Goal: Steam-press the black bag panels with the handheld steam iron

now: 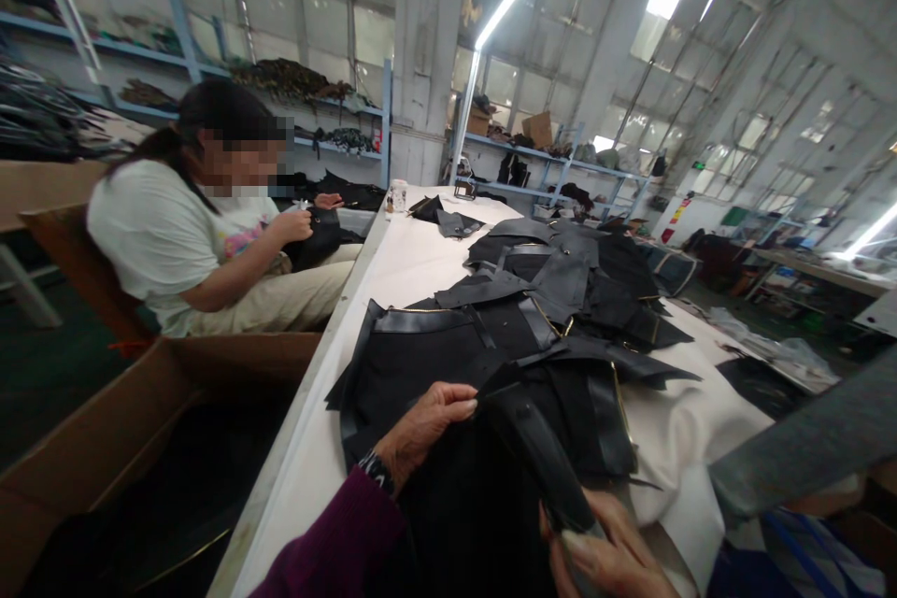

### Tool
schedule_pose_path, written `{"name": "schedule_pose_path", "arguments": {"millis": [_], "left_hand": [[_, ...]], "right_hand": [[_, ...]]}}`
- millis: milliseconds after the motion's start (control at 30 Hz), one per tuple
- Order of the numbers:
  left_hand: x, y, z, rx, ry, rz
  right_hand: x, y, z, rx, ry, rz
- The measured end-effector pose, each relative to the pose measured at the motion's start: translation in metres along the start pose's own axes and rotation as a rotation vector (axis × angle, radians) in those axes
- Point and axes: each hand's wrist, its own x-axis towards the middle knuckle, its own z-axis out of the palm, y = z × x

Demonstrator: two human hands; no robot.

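Note:
My left hand (427, 425) pinches the upper edge of a black fabric-and-leather bag piece (476, 505) that lies right in front of me. My right hand (606, 547) grips a glossy black strap (543, 458) that runs diagonally across that piece. Both hands have their fingers closed on the material. A purple sleeve covers my left forearm, with a dark band at the wrist. Just beyond my hands lies a larger black panel with a zip (434, 350), and behind it a pile of several black cut pieces (575, 285).
The pieces lie on a long white table (406, 262). A seated person in a white shirt (161, 238) works on dark fabric at the left. An open cardboard box (126, 420) stands by the table's left edge. Blue shelving lines the back wall.

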Motion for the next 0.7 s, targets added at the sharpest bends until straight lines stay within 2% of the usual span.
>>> {"name": "schedule_pose_path", "arguments": {"millis": [100,233,400,500,600,700], "left_hand": [[-0.003,0.001,0.001,0.023,-0.013,-0.008],[-0.004,0.000,0.001,0.086,-0.013,-0.001],[-0.001,-0.001,0.000,0.155,-0.015,0.021],[-0.005,0.002,0.005,0.227,-0.033,0.047],[-0.021,0.007,0.012,0.598,-0.071,0.224],[-0.047,0.007,0.014,1.052,0.005,0.449]], "right_hand": [[0.011,-0.012,-0.007,0.040,-0.057,-0.046],[0.015,-0.025,-0.023,0.062,-0.036,-0.083],[0.002,-0.009,-0.035,0.047,-0.136,0.109],[-0.011,0.004,-0.029,0.050,-0.023,0.080],[-0.025,0.006,-0.023,0.060,0.061,0.079],[-0.036,0.002,-0.026,0.044,0.099,0.093]]}}
